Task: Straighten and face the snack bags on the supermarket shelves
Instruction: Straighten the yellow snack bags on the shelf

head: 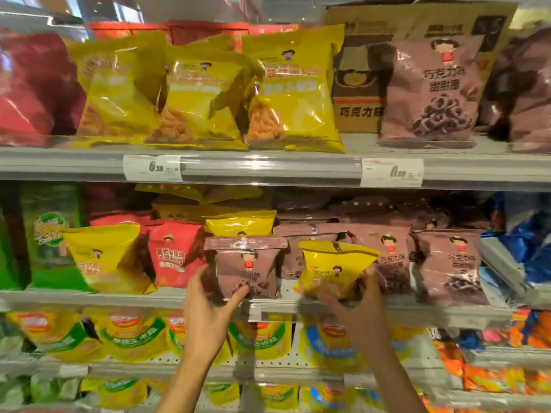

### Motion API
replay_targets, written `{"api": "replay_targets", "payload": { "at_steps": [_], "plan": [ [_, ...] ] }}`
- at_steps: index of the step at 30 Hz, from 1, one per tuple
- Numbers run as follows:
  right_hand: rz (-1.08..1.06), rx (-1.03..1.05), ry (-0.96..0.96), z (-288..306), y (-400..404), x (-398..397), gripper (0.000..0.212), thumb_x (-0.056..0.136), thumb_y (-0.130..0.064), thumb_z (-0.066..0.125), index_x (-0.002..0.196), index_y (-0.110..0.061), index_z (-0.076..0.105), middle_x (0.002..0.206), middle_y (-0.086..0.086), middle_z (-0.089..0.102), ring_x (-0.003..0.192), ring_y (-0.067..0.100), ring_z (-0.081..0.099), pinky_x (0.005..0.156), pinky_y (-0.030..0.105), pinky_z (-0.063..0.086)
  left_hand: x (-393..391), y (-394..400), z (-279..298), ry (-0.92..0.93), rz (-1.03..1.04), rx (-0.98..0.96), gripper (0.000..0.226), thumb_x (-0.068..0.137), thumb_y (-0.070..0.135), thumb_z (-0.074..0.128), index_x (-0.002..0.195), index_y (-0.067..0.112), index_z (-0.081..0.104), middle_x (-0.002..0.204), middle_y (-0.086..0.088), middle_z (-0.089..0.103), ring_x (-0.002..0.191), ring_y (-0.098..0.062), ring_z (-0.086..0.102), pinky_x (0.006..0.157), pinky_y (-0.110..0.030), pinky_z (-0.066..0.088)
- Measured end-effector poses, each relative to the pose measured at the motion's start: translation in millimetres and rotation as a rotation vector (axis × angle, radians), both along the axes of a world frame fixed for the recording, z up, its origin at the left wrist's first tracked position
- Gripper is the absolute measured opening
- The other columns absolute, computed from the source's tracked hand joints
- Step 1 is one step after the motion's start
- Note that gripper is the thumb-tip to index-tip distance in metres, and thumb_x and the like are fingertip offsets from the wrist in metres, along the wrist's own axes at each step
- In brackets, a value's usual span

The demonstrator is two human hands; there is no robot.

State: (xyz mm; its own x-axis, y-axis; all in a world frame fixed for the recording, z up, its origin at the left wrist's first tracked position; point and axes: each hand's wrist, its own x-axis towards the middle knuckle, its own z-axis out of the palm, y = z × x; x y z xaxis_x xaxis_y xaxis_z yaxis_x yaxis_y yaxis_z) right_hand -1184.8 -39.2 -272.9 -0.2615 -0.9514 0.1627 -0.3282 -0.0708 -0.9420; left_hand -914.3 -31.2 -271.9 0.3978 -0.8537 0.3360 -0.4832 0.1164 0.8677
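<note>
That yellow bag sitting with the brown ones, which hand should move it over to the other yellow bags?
The right hand: it already grips the yellow bag. The left hand is busy holding a brown bag.

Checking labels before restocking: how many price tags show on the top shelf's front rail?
2. One price tag sits left of centre under the yellow bags; the other price tag sits right, under the brown bag. Others may lie outside the frame.
</note>
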Motion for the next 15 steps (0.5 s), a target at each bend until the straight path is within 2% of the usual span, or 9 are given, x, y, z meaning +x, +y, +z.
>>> {"api": "replay_targets", "payload": {
  "at_steps": [2, 3, 4, 6, 8, 9, 11, 13, 15],
  "plan": [
    [0.039, 0.029, 0.024, 6, -6, 0, 0.124, 0.056, -0.064, 0.084, 0.154, -0.017, 0.025, 0.111, -0.01, 0.063, 0.105, 0.005, 0.062, 0.081, 0.014, 0.049, 2, -10, 5, 0.008, -0.119, 0.024, 0.099, 0.058, 0.056, 0.086, 0.14, 0.026, 0.04, 0.13, 0.014, 0.053, 0.116, -0.002, 0.05, 0.098, -0.027, 0.041],
    [0.049, 0.034, 0.039, 9, -9, -1, 0.124, 0.057, -0.06, 0.087, 0.155, -0.016, 0.023, 0.103, -0.016, 0.062, 0.096, -0.008, 0.061, 0.073, 0.008, 0.047, 3, -15, 6, 0.01, -0.166, 0.032, 0.103, 0.055, 0.055, 0.087, 0.14, 0.026, 0.038, 0.131, 0.013, 0.052, 0.118, -0.002, 0.049, 0.1, -0.028, 0.041],
    [0.057, 0.034, 0.036, 13, -13, -2, 0.119, 0.058, -0.055, 0.089, 0.151, -0.016, 0.026, 0.097, -0.02, 0.061, 0.088, -0.014, 0.061, 0.068, 0.006, 0.047, 3, -20, 8, 0.01, -0.197, 0.041, 0.106, 0.052, 0.054, 0.089, 0.14, 0.024, 0.038, 0.133, 0.01, 0.054, 0.12, -0.005, 0.051, 0.102, -0.03, 0.042],
    [0.089, 0.053, 0.007, 18, -21, -5, 0.094, 0.059, -0.044, 0.094, 0.129, -0.015, 0.039, 0.089, -0.016, 0.068, 0.082, -0.011, 0.064, 0.065, 0.009, 0.049, 3, -31, 11, 0.018, -0.227, 0.051, 0.108, 0.048, 0.051, 0.093, 0.137, 0.019, 0.041, 0.131, 0.003, 0.058, 0.12, -0.014, 0.056, 0.104, -0.039, 0.047],
    [0.161, 0.045, -0.02, 21, -29, -8, 0.062, 0.065, -0.025, 0.095, 0.106, -0.018, 0.049, 0.082, -0.021, 0.074, 0.078, -0.015, 0.065, 0.063, 0.005, 0.047, 4, -38, 15, 0.018, -0.249, 0.04, 0.104, 0.043, 0.052, 0.095, 0.13, 0.021, 0.045, 0.124, 0.003, 0.062, 0.115, -0.014, 0.06, 0.097, -0.038, 0.051],
    [0.215, 0.045, -0.035, 21, -33, -9, 0.049, 0.068, -0.017, 0.094, 0.098, -0.015, 0.055, 0.081, -0.026, 0.074, 0.075, -0.015, 0.067, 0.064, 0.005, 0.047, 4, -40, 16, 0.014, -0.26, 0.033, 0.101, 0.042, 0.052, 0.095, 0.125, 0.021, 0.047, 0.119, 0.004, 0.063, 0.111, -0.012, 0.062, 0.093, -0.035, 0.052],
    [0.31, 0.052, -0.058, 19, -39, -8, 0.039, 0.071, -0.012, 0.092, 0.101, -0.011, 0.067, 0.088, -0.014, 0.078, 0.082, -0.001, 0.074, 0.07, 0.012, 0.053, 3, -43, 17, 0.007, -0.267, 0.039, 0.092, 0.041, 0.05, 0.095, 0.117, 0.022, 0.052, 0.112, 0.003, 0.065, 0.105, -0.01, 0.064, 0.089, -0.035, 0.055],
    [0.328, 0.034, -0.081, 17, -42, -7, 0.053, 0.069, -0.011, 0.092, 0.115, -0.005, 0.066, 0.104, -0.002, 0.079, 0.096, 0.012, 0.075, 0.079, 0.02, 0.057, 2, -44, 16, -0.008, -0.252, 0.057, 0.082, 0.04, 0.051, 0.094, 0.109, 0.028, 0.055, 0.107, 0.001, 0.066, 0.101, -0.011, 0.065, 0.086, -0.036, 0.055],
    [0.318, -0.002, -0.094, 15, -43, -6, 0.064, 0.064, -0.016, 0.093, 0.121, -0.006, 0.064, 0.111, 0.001, 0.077, 0.103, 0.015, 0.074, 0.086, 0.026, 0.058, 0, -45, 16, 0.01, -0.253, 0.087, 0.077, 0.038, 0.054, 0.092, 0.102, 0.034, 0.054, 0.102, 0.005, 0.069, 0.095, -0.004, 0.067, 0.079, -0.023, 0.055]
  ]
}}
